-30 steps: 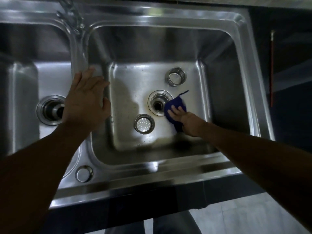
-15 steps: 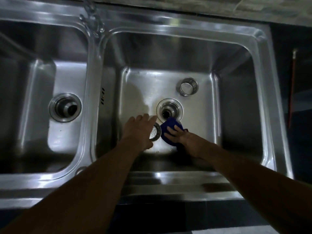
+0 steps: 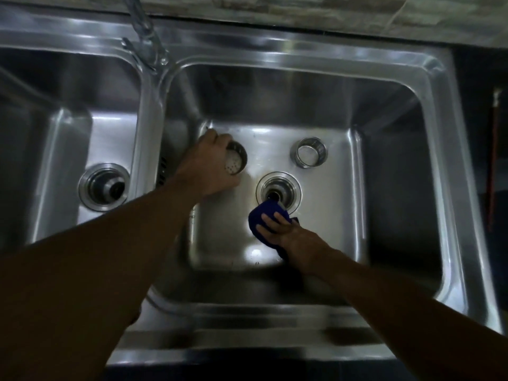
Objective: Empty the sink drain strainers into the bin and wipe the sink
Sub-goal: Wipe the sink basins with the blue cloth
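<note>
I look down into a steel double sink (image 3: 308, 50). My left hand (image 3: 209, 166) grips a perforated strainer basket (image 3: 235, 160) and holds it tilted over the left part of the right basin's floor. My right hand (image 3: 286, 232) presses a blue cloth (image 3: 264, 218) flat on the basin floor, touching the near edge of the open drain (image 3: 278, 192). A second strainer, a steel ring-shaped cup (image 3: 309, 153), stands upright on the floor behind and to the right of that drain. The left basin's drain (image 3: 104, 187) is also open.
A tap (image 3: 145, 37) rises from the divider at the back. A stone counter edge (image 3: 302, 12) runs behind the sink. To the right, a thin red rod (image 3: 493, 160) hangs against a dark surface.
My left hand left the divider, reached into the right basin, took hold of the strainer basket and lifted it back and to the left. My right hand slid the cloth round to the drain's near side.
</note>
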A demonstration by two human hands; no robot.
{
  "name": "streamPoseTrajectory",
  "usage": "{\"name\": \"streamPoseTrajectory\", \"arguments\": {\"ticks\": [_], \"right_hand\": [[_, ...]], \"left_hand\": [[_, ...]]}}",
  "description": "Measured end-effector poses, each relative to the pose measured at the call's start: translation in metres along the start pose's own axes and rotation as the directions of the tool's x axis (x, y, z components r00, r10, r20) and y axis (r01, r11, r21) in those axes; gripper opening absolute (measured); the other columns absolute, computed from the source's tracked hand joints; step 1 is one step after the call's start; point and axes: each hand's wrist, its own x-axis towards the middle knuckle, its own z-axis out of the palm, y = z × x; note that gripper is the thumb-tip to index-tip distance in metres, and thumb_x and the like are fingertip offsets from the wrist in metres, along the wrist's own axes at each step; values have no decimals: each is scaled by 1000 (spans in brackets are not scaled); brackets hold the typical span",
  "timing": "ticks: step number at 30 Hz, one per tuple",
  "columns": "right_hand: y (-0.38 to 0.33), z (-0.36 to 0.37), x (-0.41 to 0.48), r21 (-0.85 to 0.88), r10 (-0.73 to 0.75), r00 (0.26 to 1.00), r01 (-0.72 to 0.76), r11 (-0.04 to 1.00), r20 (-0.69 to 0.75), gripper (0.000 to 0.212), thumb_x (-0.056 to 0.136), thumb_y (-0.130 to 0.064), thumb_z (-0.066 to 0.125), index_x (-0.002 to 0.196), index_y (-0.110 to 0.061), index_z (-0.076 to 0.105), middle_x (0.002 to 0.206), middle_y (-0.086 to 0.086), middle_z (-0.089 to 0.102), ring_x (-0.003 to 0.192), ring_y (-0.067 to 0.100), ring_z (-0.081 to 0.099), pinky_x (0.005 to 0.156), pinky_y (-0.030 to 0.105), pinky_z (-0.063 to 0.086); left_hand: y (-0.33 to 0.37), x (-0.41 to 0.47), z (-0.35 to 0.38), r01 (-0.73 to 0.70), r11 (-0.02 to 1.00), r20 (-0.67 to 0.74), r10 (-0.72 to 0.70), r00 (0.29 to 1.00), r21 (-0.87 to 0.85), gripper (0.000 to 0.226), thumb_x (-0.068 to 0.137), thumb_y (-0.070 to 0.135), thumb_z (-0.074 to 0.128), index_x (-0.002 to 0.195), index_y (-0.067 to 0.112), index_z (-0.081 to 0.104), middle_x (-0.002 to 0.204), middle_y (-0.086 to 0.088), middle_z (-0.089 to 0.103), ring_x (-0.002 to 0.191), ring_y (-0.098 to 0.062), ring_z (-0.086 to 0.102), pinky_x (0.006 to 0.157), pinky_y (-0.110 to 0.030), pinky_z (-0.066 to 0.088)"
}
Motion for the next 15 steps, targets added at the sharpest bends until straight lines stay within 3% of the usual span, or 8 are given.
{"name": "streamPoseTrajectory", "arguments": {"ticks": [9, 13, 15], "right_hand": [[-23, 1, 30, -139, 17, 976, -49, 989, -218, 88, 98, -26, 53, 158, -32, -10, 168, -3, -16, 155, 30, -15, 124, 54, -7], [-21, 1, 32, -116, 6, 974, -33, 993, -226, 86, 98, -23, 51, 159, -34, -9, 167, -4, -17, 154, 30, -18, 125, 53, -5], [-20, -3, 32, -99, -1, 978, -21, 995, -209, 87, 99, -18, 53, 158, -34, -9, 167, -5, -16, 154, 28, -17, 125, 47, -4]], "left_hand": [[-3, 49, 12, 74, 997, -3, -74, 997, -8, 93, 73, 40, 84, 150, 16, 35, 152, -12, 32, 141, -33, 33, 115, -48, 37], [-7, 49, 16, 93, 995, 26, -93, 995, -22, 98, 78, 43, 81, 156, 15, 28, 158, -13, 26, 146, -33, 29, 118, -49, 35], [-5, 43, 8, 115, 992, 87, -110, 990, -60, 105, 81, 47, 78, 159, 16, 17, 165, -12, 16, 153, -33, 16, 123, -50, 26]]}}
